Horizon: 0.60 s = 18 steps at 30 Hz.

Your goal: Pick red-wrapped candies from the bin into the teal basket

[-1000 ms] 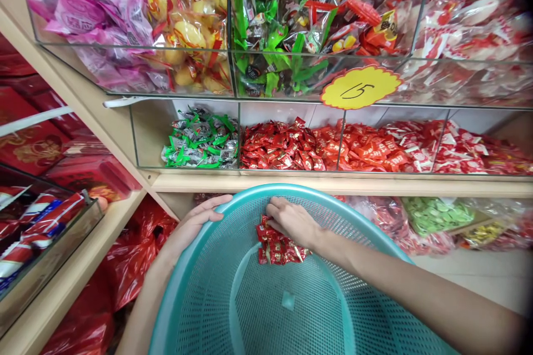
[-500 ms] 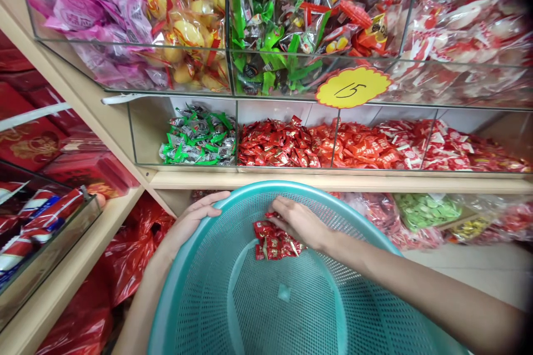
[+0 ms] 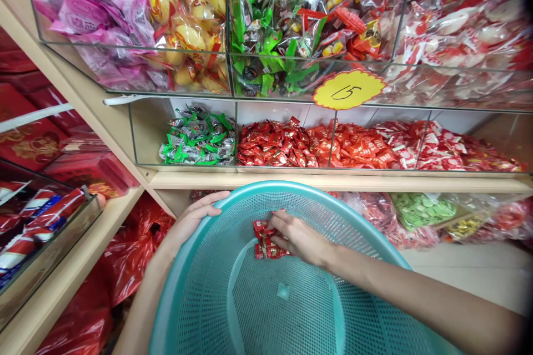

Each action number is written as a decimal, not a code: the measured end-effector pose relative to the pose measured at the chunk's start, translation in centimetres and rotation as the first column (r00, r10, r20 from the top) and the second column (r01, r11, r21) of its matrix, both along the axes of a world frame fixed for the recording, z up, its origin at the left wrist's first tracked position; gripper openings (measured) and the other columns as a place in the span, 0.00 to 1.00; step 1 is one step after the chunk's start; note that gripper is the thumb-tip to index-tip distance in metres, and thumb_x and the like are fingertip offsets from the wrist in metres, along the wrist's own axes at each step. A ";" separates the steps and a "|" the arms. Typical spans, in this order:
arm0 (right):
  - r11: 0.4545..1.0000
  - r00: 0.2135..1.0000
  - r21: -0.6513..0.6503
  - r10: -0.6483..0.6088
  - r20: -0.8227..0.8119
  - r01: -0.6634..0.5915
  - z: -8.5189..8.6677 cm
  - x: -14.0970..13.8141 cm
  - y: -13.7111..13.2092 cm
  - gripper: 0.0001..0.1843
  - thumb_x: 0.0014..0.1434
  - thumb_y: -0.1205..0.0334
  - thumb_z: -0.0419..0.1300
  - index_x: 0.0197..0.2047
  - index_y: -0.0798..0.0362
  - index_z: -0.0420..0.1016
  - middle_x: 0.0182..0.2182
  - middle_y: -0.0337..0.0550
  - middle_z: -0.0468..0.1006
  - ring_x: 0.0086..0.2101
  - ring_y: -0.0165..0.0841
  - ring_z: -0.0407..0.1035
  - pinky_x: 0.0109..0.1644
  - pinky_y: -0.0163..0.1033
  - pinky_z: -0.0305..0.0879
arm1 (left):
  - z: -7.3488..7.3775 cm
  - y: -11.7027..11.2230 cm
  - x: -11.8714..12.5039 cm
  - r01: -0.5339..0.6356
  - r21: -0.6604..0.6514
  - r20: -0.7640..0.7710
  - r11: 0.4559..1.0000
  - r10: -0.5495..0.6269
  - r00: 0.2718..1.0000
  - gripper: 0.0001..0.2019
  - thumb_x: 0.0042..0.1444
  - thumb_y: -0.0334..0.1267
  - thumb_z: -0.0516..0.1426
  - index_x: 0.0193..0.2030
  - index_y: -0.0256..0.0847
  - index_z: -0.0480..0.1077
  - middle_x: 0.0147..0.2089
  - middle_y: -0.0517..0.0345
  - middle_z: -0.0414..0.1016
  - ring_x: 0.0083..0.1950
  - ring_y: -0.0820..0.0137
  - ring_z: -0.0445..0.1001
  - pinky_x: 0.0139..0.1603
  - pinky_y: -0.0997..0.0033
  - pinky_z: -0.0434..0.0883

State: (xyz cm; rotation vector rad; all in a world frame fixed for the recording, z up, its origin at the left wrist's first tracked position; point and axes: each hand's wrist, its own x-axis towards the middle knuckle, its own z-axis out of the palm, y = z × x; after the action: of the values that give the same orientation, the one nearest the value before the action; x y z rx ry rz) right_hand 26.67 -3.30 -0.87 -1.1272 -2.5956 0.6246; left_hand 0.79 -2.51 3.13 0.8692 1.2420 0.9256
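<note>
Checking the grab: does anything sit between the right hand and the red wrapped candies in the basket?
Nothing visible: the right hand lies directly on the red wrapped candies inside the teal basket.

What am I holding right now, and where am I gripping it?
Left hand grips the teal basket by its far left rim. Right hand lies on the red candies inside, fingers curled over them; a real grip cannot be told.

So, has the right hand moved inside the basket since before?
Yes, slightly: the right hand drew back from the far basket rim, over the red candies.
</note>
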 end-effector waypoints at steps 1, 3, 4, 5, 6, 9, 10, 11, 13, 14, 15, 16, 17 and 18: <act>1.000 1.000 -0.005 0.004 0.003 -0.004 0.2 0.1 -0.1 0.07 0.58 0.67 0.50 0.41 0.54 0.66 0.39 0.44 0.68 0.35 0.31 0.65 0.36 0.36 0.59 | 0.0 0.0 0.0 0.002 0.006 -0.001 1.000 -0.002 1.000 0.21 0.42 0.32 0.61 0.47 0.45 0.76 0.48 0.59 0.79 0.40 0.68 0.76 0.39 0.74 0.70; 1.000 1.000 0.003 0.004 0.018 -0.004 0.8 0.7 -0.2 0.08 0.60 0.66 0.50 0.42 0.54 0.66 0.39 0.45 0.69 0.35 0.31 0.65 0.35 0.37 0.59 | 0.0 0.0 0.0 0.000 0.005 -0.002 1.000 0.000 1.000 0.21 0.41 0.33 0.62 0.46 0.44 0.76 0.49 0.58 0.79 0.41 0.67 0.76 0.39 0.74 0.70; 1.000 1.000 0.013 0.001 0.029 -0.002 1.1 1.1 -0.2 0.09 0.60 0.66 0.48 0.42 0.54 0.67 0.39 0.45 0.69 0.35 0.31 0.65 0.36 0.37 0.59 | 0.1 0.1 0.0 -0.005 -0.005 -0.001 1.000 0.005 1.000 0.21 0.41 0.32 0.61 0.46 0.44 0.76 0.48 0.59 0.79 0.40 0.67 0.77 0.38 0.74 0.70; 1.000 0.999 0.024 -0.002 0.044 0.001 1.3 1.7 -0.2 0.10 0.61 0.66 0.47 0.42 0.54 0.67 0.39 0.45 0.69 0.35 0.31 0.66 0.36 0.37 0.60 | 0.1 0.1 0.0 -0.008 -0.020 0.000 1.000 0.008 1.000 0.21 0.41 0.32 0.61 0.46 0.44 0.76 0.46 0.59 0.80 0.38 0.67 0.77 0.37 0.74 0.70; 0.999 0.998 0.032 -0.009 0.064 0.007 1.4 2.3 -0.2 0.10 0.62 0.66 0.46 0.42 0.54 0.67 0.38 0.45 0.69 0.34 0.31 0.66 0.36 0.37 0.60 | 0.1 0.1 0.1 -0.010 -0.035 0.004 0.999 0.010 1.000 0.22 0.40 0.32 0.61 0.47 0.44 0.75 0.44 0.59 0.81 0.37 0.68 0.77 0.36 0.74 0.71; 1.000 0.987 0.022 -0.013 0.161 0.009 1.3 4.1 -0.2 0.10 0.60 0.69 0.46 0.39 0.54 0.67 0.36 0.45 0.70 0.34 0.31 0.66 0.36 0.37 0.61 | 0.0 0.3 0.1 0.001 -0.070 0.042 0.998 0.001 0.999 0.25 0.40 0.31 0.61 0.49 0.44 0.73 0.38 0.60 0.82 0.31 0.70 0.77 0.32 0.74 0.71; 1.000 0.981 0.016 -0.008 0.195 0.005 1.1 4.6 -0.2 0.09 0.59 0.70 0.48 0.39 0.55 0.67 0.37 0.45 0.70 0.35 0.32 0.67 0.36 0.37 0.61 | 0.0 0.3 0.1 0.004 -0.074 0.053 0.997 0.000 0.999 0.25 0.40 0.31 0.61 0.49 0.44 0.73 0.38 0.60 0.82 0.31 0.70 0.77 0.32 0.74 0.71; 1.000 0.975 0.014 -0.003 0.222 0.000 0.8 5.0 -0.3 0.08 0.57 0.70 0.50 0.39 0.54 0.67 0.38 0.46 0.70 0.35 0.33 0.67 0.36 0.38 0.62 | 0.0 0.4 0.1 0.002 -0.076 0.060 0.997 0.002 0.998 0.25 0.40 0.31 0.61 0.49 0.44 0.73 0.37 0.59 0.82 0.31 0.70 0.77 0.32 0.74 0.71; 1.000 0.965 0.023 0.008 0.263 -0.015 0.2 5.4 -0.4 0.10 0.54 0.69 0.54 0.41 0.54 0.67 0.40 0.48 0.70 0.37 0.35 0.68 0.37 0.40 0.62 | -0.1 0.5 0.2 -0.004 -0.084 0.071 0.996 0.010 0.997 0.24 0.40 0.30 0.61 0.48 0.43 0.74 0.37 0.59 0.82 0.30 0.69 0.77 0.32 0.73 0.72; 0.999 0.960 0.033 0.010 0.279 -0.020 -0.1 5.4 -0.5 0.13 0.52 0.68 0.56 0.43 0.54 0.67 0.42 0.49 0.70 0.38 0.37 0.68 0.38 0.41 0.63 | -0.1 0.5 0.2 -0.006 -0.085 0.077 0.996 0.013 0.997 0.24 0.40 0.30 0.61 0.48 0.43 0.74 0.36 0.58 0.82 0.30 0.69 0.77 0.33 0.72 0.72; 0.999 0.956 0.043 0.012 0.292 -0.025 -0.4 5.4 -0.5 0.14 0.51 0.68 0.57 0.43 0.54 0.66 0.43 0.49 0.70 0.39 0.38 0.67 0.40 0.42 0.63 | -0.1 0.5 0.2 -0.007 -0.081 0.084 0.997 0.013 0.996 0.23 0.40 0.29 0.61 0.48 0.43 0.74 0.36 0.58 0.82 0.31 0.68 0.78 0.33 0.71 0.73; 0.998 0.952 0.051 0.015 0.305 -0.032 -0.7 5.3 -0.5 0.15 0.50 0.69 0.57 0.43 0.54 0.67 0.43 0.49 0.71 0.40 0.38 0.67 0.41 0.42 0.63 | -0.2 0.6 0.2 -0.006 -0.073 0.090 0.997 0.013 0.996 0.23 0.40 0.29 0.61 0.47 0.43 0.74 0.37 0.57 0.82 0.32 0.67 0.78 0.34 0.71 0.73; 0.998 0.948 0.056 0.021 0.316 -0.041 -0.9 5.2 -0.5 0.15 0.50 0.69 0.58 0.43 0.54 0.67 0.42 0.49 0.71 0.40 0.39 0.67 0.41 0.43 0.63 | -0.2 0.6 0.2 -0.006 -0.064 0.093 0.998 0.012 0.996 0.23 0.40 0.30 0.61 0.47 0.42 0.74 0.37 0.57 0.82 0.32 0.67 0.78 0.34 0.71 0.73; 0.997 0.947 0.063 0.024 0.321 -0.047 -1.1 5.1 -0.5 0.14 0.50 0.70 0.57 0.42 0.54 0.67 0.42 0.49 0.71 0.40 0.39 0.67 0.41 0.42 0.63 | -0.1 0.6 0.3 -0.005 -0.059 0.093 0.998 0.011 0.996 0.23 0.40 0.30 0.61 0.47 0.42 0.75 0.38 0.57 0.82 0.33 0.67 0.78 0.35 0.71 0.73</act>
State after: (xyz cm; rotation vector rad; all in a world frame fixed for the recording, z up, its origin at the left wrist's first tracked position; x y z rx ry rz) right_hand 31.73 -3.80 -1.94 -1.2536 -2.8884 0.3788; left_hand 1.04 -1.94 3.00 0.7669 1.1868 0.9219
